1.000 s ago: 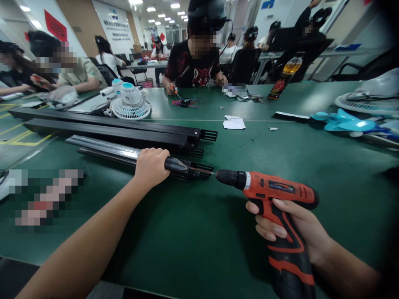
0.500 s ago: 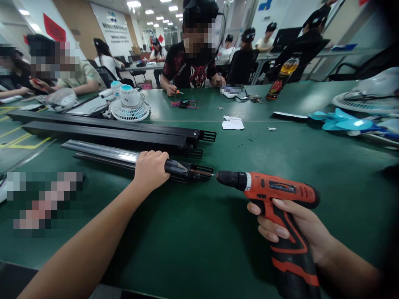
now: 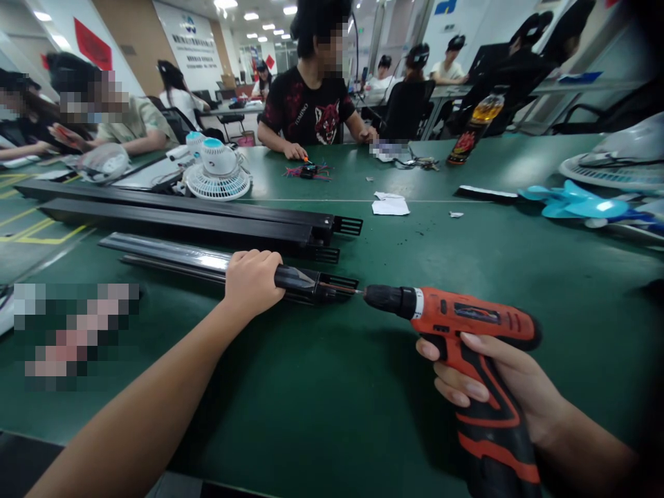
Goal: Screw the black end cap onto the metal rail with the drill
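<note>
My left hand [image 3: 254,280] is wrapped over a long black metal profile [image 3: 171,250] lying on the green table, close to its right end. At that end sits a slotted black bracket [image 3: 339,285]. My right hand [image 3: 482,373] grips the handle of an orange and black cordless drill [image 3: 469,311], index finger at the trigger. The drill points left, and its thin bit reaches the bracket end of the profile; whether the tip touches a screw there is too small to tell. My left palm hides part of the profile.
Two more black profiles [image 3: 181,220] lie behind. A white fan part [image 3: 218,176], paper scraps [image 3: 390,204], coloured wires [image 3: 308,171], a bottle [image 3: 476,128] and blue fan blades [image 3: 570,200] are on the table [image 3: 311,415]. A person [image 3: 316,104] sits opposite, one hand near the wires.
The drill and my right hand have shifted slightly right in view, along with much of the scene. My left hand keeps its hold. The person opposite has moved a hand closer to the wires.
</note>
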The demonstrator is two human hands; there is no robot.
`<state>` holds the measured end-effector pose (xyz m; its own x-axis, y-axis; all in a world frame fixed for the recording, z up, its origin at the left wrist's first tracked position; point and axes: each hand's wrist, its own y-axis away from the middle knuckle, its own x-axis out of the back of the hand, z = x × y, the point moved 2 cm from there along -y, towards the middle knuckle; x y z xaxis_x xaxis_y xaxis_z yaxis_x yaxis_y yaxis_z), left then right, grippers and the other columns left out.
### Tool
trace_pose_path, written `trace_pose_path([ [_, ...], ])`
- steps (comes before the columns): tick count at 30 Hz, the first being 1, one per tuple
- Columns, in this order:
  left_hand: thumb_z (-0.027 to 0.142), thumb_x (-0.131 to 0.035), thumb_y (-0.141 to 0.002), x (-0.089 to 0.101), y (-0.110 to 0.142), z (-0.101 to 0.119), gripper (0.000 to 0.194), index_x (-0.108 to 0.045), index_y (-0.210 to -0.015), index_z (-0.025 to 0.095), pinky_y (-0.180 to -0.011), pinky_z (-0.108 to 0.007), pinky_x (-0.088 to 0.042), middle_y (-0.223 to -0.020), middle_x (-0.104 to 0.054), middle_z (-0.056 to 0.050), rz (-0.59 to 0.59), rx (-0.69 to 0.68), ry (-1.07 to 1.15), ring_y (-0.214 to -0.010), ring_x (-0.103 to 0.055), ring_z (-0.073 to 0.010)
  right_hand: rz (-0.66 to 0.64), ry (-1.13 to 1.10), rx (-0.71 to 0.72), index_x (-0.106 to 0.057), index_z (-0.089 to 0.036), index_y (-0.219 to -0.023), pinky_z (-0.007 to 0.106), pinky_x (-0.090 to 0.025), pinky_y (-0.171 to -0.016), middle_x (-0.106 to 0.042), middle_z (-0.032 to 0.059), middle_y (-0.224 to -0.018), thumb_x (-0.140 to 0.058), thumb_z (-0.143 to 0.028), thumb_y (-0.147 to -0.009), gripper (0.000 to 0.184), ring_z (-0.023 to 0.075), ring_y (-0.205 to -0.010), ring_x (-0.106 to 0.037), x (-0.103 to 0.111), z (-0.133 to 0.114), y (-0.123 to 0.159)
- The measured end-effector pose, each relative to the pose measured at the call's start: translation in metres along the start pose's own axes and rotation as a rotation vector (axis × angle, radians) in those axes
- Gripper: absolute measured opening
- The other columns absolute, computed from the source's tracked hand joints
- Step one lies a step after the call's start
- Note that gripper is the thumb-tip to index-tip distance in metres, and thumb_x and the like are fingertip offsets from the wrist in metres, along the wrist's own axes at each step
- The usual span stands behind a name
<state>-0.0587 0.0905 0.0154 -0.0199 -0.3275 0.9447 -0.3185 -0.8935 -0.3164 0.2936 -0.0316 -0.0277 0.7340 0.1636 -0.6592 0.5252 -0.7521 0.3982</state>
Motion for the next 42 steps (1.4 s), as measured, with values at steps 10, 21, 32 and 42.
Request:
trace_pose_path([
  [10,0.025,-0.062,-0.080,0.0007,0.0005,0.0000,0.009,-0.067,-0.087,0.023,-0.086,-0.046,-0.049,-0.084,-0.075,-0.008,0.001,-0.004,0.015,-0.087,-0.071,-0.0315,-0.006,0.000,-0.010,-0.079,-0.014,-0.094,0.026,-0.043,-0.054,-0.044,-0.0063,-0.047,-0.080,-0.054,-0.087,0.041,0.0124,-0.048,-0.033,0.0042,0.0002,-0.0003],
  [21,0.026,-0.060,-0.083,0.0008,0.0001,0.0001,0.013,-0.068,-0.092,0.021,-0.088,-0.047,-0.048,-0.087,-0.076,-0.010,-0.037,-0.017,-0.002,-0.089,-0.071,-0.0336,-0.021,-0.006,-0.006,-0.078,-0.014,-0.094,0.023,-0.040,-0.055,-0.042,-0.0072,-0.048,-0.080,-0.053,-0.088,0.040,0.0108,-0.049,-0.034,0.0027,0.0003,-0.0002],
  [32,0.026,-0.062,-0.081,0.0024,0.0004,0.0011,0.011,-0.066,-0.090,0.023,-0.089,-0.047,-0.047,-0.087,-0.075,-0.009,-0.049,-0.005,0.009,-0.089,-0.070,-0.0327,-0.005,0.022,0.001,-0.076,-0.015,-0.093,0.026,-0.042,-0.054,-0.041,-0.0077,-0.047,-0.081,-0.053,-0.088,0.039,0.0111,-0.048,-0.029,0.0014,-0.0012,-0.0009],
  [42,0.026,-0.062,-0.083,0.0029,0.0004,0.0014,0.011,-0.067,-0.092,0.022,-0.085,-0.047,-0.048,-0.087,-0.076,-0.009,-0.049,-0.027,-0.009,-0.088,-0.070,-0.0331,0.002,0.010,-0.011,-0.079,-0.014,-0.092,0.025,-0.039,-0.054,-0.044,-0.0067,-0.047,-0.082,-0.053,-0.087,0.039,0.0112,-0.048,-0.033,-0.0006,-0.0015,0.0001],
])
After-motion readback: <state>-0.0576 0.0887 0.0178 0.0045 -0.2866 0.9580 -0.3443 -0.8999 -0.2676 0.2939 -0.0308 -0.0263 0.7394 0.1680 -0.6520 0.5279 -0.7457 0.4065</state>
